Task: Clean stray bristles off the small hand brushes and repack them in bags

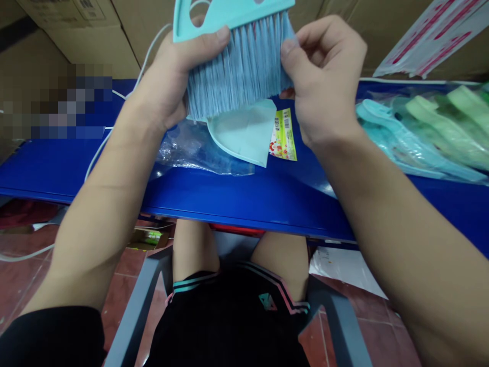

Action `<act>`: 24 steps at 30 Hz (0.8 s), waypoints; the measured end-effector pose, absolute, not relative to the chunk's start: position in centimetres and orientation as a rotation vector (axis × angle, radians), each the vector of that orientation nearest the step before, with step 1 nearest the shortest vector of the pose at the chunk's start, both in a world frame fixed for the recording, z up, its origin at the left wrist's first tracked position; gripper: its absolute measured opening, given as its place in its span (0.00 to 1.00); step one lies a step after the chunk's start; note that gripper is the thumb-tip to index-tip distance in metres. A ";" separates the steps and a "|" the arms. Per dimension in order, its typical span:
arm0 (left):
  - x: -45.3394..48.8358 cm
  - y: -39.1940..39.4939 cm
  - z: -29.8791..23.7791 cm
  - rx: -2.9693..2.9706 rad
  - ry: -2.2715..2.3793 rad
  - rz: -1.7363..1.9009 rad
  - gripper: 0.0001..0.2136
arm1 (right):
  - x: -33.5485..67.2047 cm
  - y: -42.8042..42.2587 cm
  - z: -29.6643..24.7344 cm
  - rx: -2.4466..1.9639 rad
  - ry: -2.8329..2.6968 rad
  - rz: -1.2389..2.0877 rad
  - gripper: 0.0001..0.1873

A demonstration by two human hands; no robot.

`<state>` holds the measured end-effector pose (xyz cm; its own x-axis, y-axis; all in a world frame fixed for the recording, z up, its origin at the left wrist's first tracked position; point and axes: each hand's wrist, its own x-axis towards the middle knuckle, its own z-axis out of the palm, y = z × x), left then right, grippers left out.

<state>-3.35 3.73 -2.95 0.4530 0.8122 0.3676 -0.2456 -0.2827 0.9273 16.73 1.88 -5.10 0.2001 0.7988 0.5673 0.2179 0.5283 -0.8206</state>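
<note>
Raised over the table is a turquoise hand brush with blue bristles hanging down. My left hand grips it at the left, thumb across the top of the bristles. At the other end, my right hand pinches the outer bristles between thumb and fingers. Below the brush lies a pale turquoise dustpan, its far part hidden by the bristles. Partly under the dustpan is a clear plastic bag. A yellow-green printed card rests by the dustpan's right edge.
Several bagged turquoise and green brush sets lie on the right of the blue table. Cardboard boxes stand behind. A white cable crosses the left side. Chair armrests flank my legs.
</note>
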 end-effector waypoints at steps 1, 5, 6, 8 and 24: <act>-3.3 3.7 -2.9 1.520 0.546 1.126 0.13 | 16.7 1.8 -5.0 -0.983 -1.339 0.515 0.19; -3.4 3.7 -2.9 1.486 0.513 1.126 0.12 | 16.6 1.7 -4.9 -0.990 -1.335 0.513 0.19; -3.4 3.7 -2.9 1.505 0.481 1.111 0.12 | 16.7 1.8 -4.9 -0.990 -1.338 0.505 0.19; -3.5 3.7 -3.0 1.536 0.437 1.085 0.11 | 16.8 1.9 -5.0 -0.993 -1.345 0.488 0.18; -3.9 5.4 -3.3 1.560 0.567 1.177 0.13 | 16.4 1.6 -4.6 -1.042 -1.289 0.540 0.15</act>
